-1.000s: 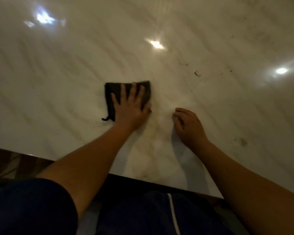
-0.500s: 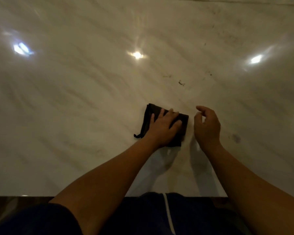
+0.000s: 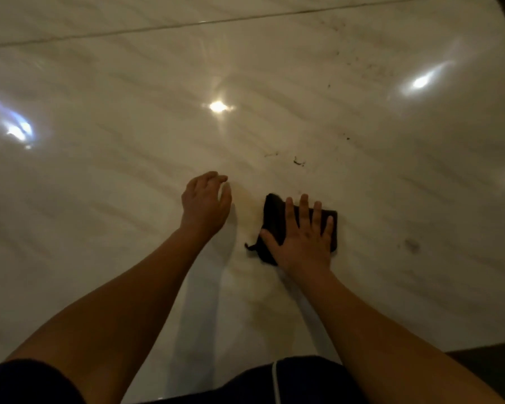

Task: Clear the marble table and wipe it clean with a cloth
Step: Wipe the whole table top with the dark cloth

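"Marble table (image 3: 129,199), pale and glossy: where is the cloth (image 3: 274,214) found on it?"

"Under the right hand (image 3: 303,243). It is pinned flat to the table. Its far edge shows just past the fingertips, and 1 corner with a small tail sticks out beside the thumb."

"How are those fingers (image 3: 303,208) held?"

"All 4 are laid straight and slightly spread on the cloth, with the thumb stretched across its left part. Nothing is gripped; the cloth is only pressed."

"And the left hand (image 3: 206,205)?"

"It is seen to the left of that thumb, apart from the cloth. Its fingers (image 3: 213,177) are loosely curled and nothing is held in them. Whether the table is touched by it cannot be told."

"Is any dirt seen?"

"A dark speck (image 3: 298,162) lies beyond the right index fingertip, with fainter specks scattered farther off. A grey smudge (image 3: 411,245) is found to the right of the little finger, well apart from the cloth."

"Anything else?"

"3 light reflections (image 3: 217,106) are thrown on the table far beyond both sets of fingertips, and a thin seam (image 3: 216,21) is seen farther still. Dark clothing (image 3: 303,380) with 1 white stripe is seen behind the wrists, at the near table edge."
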